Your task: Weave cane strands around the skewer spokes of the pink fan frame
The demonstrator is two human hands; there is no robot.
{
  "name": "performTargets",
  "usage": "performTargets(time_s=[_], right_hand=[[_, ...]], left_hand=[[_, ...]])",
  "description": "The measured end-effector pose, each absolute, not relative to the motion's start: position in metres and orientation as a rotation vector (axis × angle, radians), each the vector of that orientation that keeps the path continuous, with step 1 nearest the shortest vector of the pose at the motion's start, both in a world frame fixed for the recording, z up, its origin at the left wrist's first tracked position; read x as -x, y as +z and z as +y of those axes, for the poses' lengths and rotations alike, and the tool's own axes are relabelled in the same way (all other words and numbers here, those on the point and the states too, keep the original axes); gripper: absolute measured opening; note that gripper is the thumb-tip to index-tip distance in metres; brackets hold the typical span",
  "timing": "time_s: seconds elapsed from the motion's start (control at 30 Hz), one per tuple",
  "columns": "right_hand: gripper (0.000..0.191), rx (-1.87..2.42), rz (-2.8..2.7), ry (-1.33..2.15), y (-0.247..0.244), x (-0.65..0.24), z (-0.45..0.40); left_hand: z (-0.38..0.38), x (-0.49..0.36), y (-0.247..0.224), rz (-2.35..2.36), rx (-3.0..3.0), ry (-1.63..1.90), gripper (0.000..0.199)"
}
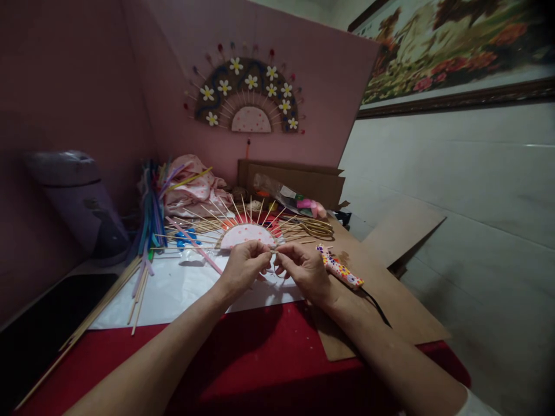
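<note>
My left hand (248, 263) and my right hand (303, 270) meet fingertip to fingertip, low over the white sheet. Between them they pinch a thin pale strand (273, 251); most of it is hidden by the fingers. Just behind the hands lies a half-round fan base (247, 233), pink with red spots and a brown edge. Thin wooden sticks (243, 209) spread out from its curved side like rays. To the right of my right hand, a flower-patterned hot glue gun (340, 267) with a black cord rests on cardboard.
A finished fan (251, 86) with white flowers hangs on the pink board. At left are colourful pipe cleaners (150, 214), loose sticks (102, 300) and a purple bottle (82, 208). Spotted fabric (195, 185) is bunched behind. Cardboard (390, 294) covers the table's right side over red cloth (243, 358).
</note>
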State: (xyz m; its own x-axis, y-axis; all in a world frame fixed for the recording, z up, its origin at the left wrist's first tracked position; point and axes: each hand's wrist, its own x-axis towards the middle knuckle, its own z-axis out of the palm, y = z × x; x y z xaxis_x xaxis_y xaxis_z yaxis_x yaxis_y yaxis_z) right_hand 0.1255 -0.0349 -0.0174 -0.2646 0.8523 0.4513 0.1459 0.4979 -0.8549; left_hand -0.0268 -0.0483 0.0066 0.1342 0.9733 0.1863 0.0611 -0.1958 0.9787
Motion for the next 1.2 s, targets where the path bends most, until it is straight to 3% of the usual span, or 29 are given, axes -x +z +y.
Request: performTargets(time_s=[0.3,0.73,1.03,1.2], right_hand=[[0.017,0.903,-2.047,0.426,-0.019,-0.131,-0.033],[0.014,0.996,-2.325,-0.569,-0.012,-0.129,-0.041],[0.015,1.004,-2.220,-0.659,-0.013,-0.125,-0.040],[0.014,0.984,-2.256,-0.410,-0.013,-0.130,-0.036]], left_hand=[[-0.047,0.028,0.003,1.211,-1.696,1.220,0.010],[-0.045,0.021,-0.009,1.357,-1.987,1.201,0.010],[-0.048,0.017,-0.009,1.422,-1.864,1.230,0.009],[-0.045,0.020,-0.009,1.317,-1.723,1.225,0.006]])
